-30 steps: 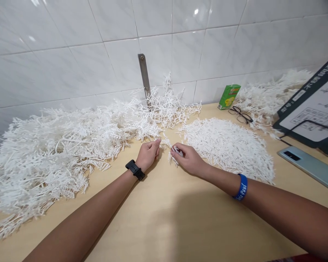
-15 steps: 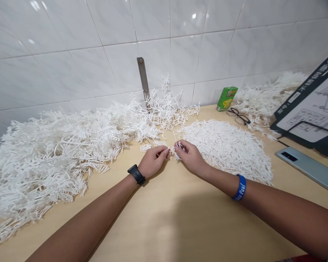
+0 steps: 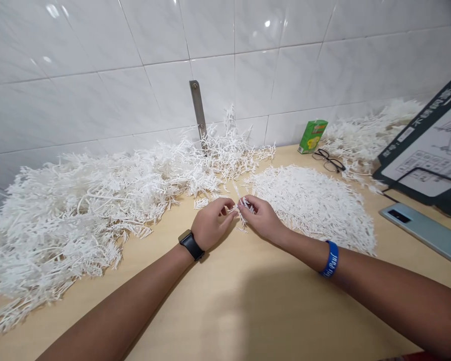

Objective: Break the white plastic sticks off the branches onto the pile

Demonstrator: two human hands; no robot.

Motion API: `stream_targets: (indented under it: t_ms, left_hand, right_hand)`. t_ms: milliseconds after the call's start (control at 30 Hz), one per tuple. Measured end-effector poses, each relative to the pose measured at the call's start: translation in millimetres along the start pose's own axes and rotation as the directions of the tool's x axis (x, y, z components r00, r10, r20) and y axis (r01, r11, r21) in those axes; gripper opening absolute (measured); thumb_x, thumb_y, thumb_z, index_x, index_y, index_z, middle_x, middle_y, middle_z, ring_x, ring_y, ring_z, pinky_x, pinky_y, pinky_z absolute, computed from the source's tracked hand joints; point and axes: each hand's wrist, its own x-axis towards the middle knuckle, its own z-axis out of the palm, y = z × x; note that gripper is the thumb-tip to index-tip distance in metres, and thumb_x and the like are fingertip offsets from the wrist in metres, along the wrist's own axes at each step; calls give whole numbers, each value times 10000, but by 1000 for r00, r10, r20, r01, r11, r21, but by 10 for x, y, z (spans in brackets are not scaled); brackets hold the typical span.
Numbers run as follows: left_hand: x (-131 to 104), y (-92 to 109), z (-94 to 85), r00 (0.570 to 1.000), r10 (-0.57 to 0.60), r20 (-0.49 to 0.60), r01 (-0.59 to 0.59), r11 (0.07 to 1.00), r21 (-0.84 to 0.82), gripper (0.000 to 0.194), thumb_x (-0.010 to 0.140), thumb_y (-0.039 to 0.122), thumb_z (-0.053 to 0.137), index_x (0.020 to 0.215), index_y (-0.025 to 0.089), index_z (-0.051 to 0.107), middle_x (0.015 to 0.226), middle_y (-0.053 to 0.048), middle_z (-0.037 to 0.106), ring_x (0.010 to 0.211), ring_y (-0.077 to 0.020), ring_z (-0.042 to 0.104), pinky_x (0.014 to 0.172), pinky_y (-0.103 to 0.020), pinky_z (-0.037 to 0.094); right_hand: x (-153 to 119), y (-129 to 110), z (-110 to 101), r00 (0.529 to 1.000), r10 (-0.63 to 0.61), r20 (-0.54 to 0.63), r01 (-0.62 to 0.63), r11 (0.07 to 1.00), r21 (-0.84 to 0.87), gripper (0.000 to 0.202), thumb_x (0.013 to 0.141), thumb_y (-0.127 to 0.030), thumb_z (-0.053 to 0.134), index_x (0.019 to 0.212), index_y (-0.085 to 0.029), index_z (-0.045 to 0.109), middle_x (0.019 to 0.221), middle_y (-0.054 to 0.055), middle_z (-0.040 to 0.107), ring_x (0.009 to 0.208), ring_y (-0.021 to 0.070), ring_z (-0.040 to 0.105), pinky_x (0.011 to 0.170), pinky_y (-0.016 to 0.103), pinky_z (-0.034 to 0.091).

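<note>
One white sprig, stem pointing wallward, pinched in my right hand; my left hand half-curled, grip unclear.

Even, fairly bright white light fills the frame. Small glare spots sit on the glossy tiled wall, at upper left and right of top center, which suggests a source above. A broad, soft-edged shadow lies over the bench at lower center and right, with a paler patch to its left; narrower shading runs under the left forearm. The white heap at left looks pale, its fine strands merging in places. Wide-angle stretching tilts tile lines toward the sides, and the upper right corner darkens.
</note>
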Motion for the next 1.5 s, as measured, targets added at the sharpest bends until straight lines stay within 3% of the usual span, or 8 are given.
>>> stream_targets:
  t_ms: [267,567,767,1033,1267,1500]
  left_hand:
    - [-1,-64,21,989,112,-96,-121,989,-90,116,909,217,523,883,185,631,872,-48,684,784,-149,608,726,-271,492]
    - [-8,-27,8,977,165,-137,-179,979,-98,108,907,227,535,896,184,633,873,-62,682,793,-159,607,710,-286,507]
    - [-12,-16,-4,984,140,-109,-152,982,-115,121,920,245,500,888,183,599,864,-58,661,785,-161,582,720,-293,483]
    - [-52,-35,11,994,37,104,-35,999,-21,182,970,300,333,935,202,483,791,-28,600,684,-168,534,646,-305,415]
    - [-51,14,-14,993,107,44,-109,993,52,272,973,293,292,786,208,471,704,-22,555,645,-164,504,628,-290,382]
    - [-51,14,-15,997,66,-25,-64,993,95,355,964,327,349,637,207,420,559,12,476,536,-134,450,562,-266,326]
  right_hand:
    - [-1,19,-3,999,8,43,-9,999,46,302,855,-389,516,650,-194,412,597,-51,323,576,107,329,547,258,263]
    - [7,53,-21,994,19,110,-47,964,261,311,826,-455,576,705,-181,491,626,-39,385,583,106,374,538,252,306]
    - [8,22,-19,993,3,121,-37,961,274,312,826,-463,577,717,-182,496,628,-37,404,581,107,383,543,258,309]
    - [-4,31,-2,985,-29,171,-12,973,232,300,852,-426,547,701,-189,446,634,-46,360,590,102,348,543,251,286]
    - [-46,-6,-1,973,-65,220,19,978,207,269,853,-393,556,708,-189,459,632,-46,361,592,106,340,556,252,288]
    - [-49,-14,-2,980,-57,190,21,982,187,240,863,-380,539,734,-192,462,644,-43,364,602,112,345,559,251,295]
